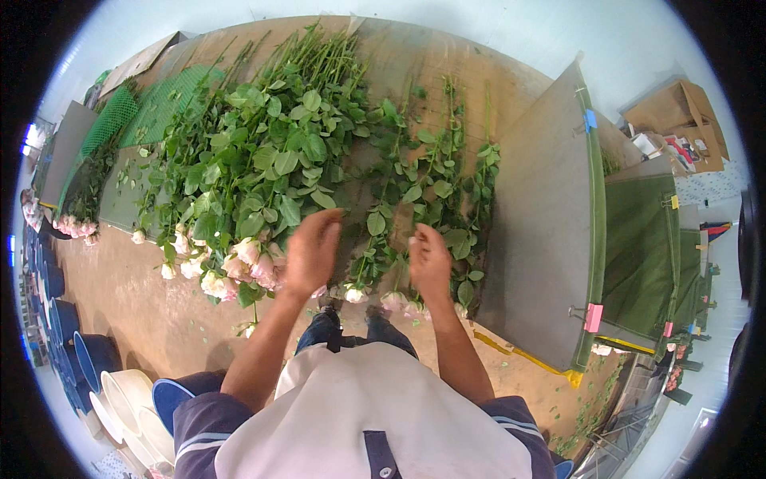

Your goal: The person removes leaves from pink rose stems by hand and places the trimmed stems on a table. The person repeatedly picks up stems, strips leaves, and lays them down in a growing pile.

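A large heap of cut roses with leafy green stems (281, 132) lies on the work table, its stem ends towards the far side. Pale pink and cream rose blooms (248, 260) hang at the near edge. My left hand (314, 248), blurred, is just right of these blooms, fingers slightly bent and no stem seen in it. My right hand (429, 263) hovers over the smaller spread of roses (443, 185) on the right, fingers loosely curled, with nothing visible between them. Between my hands a white rose bloom (355, 293) hangs at the table edge.
A grey upright panel (538, 221) with green edging and clips borders the table on the right. Green mesh (164, 108) lies at the left. Blue buckets (96, 362) and cream buckets (127, 395) stand on the floor. A cardboard box (676, 117) is at the far right.
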Demonstrator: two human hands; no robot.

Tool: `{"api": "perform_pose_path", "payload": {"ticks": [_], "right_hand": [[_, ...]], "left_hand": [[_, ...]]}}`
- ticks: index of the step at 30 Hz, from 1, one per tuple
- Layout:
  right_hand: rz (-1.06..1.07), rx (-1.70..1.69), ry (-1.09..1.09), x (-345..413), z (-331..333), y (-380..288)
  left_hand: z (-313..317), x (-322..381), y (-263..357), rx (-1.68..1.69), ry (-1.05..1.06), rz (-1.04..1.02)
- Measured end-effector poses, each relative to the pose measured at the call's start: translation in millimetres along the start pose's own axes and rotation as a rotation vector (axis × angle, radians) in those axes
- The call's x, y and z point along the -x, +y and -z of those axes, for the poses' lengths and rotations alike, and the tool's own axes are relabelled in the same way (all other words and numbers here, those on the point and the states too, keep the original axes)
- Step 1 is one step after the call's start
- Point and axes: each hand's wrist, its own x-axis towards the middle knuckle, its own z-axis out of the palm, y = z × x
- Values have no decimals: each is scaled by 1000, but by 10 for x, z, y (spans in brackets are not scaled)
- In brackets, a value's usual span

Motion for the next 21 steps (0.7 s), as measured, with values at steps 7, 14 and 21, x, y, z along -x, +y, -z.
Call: {"api": "perform_pose_path", "payload": {"ticks": [7,14,21], "right_hand": [[-104,67,-140,-114,-599,-134],[-48,-104,-220,-223,-992,-388],[-64,-177,-275,-422,-1192,-568]], "left_hand": [[1151,-33,-281,-26,252,78],[1197,-525,-868,-727,53,73],[1391,-574,-900,-646,-25,78]]}}
